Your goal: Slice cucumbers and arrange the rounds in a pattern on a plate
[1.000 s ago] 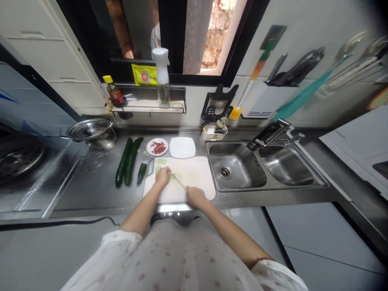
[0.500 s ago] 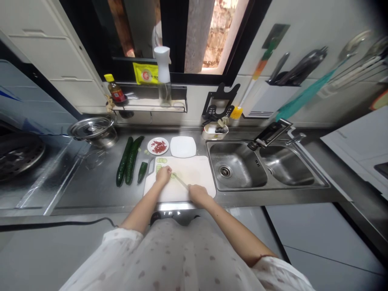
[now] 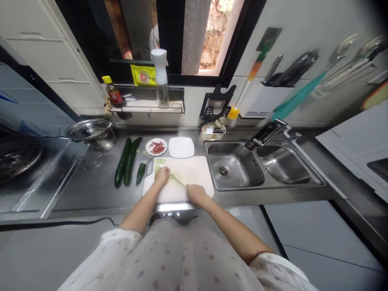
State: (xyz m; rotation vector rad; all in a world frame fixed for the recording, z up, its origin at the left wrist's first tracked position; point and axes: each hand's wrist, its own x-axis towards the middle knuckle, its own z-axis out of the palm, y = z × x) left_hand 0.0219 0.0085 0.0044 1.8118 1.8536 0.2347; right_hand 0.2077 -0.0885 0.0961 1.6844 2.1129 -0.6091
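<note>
Left of the white rectangular cutting board [image 3: 194, 171]: two long dark-green cucumbers [image 3: 132, 161], then a short dark-green cucumber piece [image 3: 141, 173] just beside its handle. On the board's far-left corner: pale-green round cucumber slices [image 3: 160, 161]. Left hand [image 3: 162, 175] on the board's left half, fingers bunched; can't tell what's pinched underneath. Loose pale-green slice [image 3: 172, 176] by the slim grey-bladed knife [image 3: 178, 179], right hand [image 3: 196, 195] closed round its handle over the board's near-right part. Change over the last second: slight camera shift only; hands and blade keep station on the board. Read: slicing, no visible progress.
</note>
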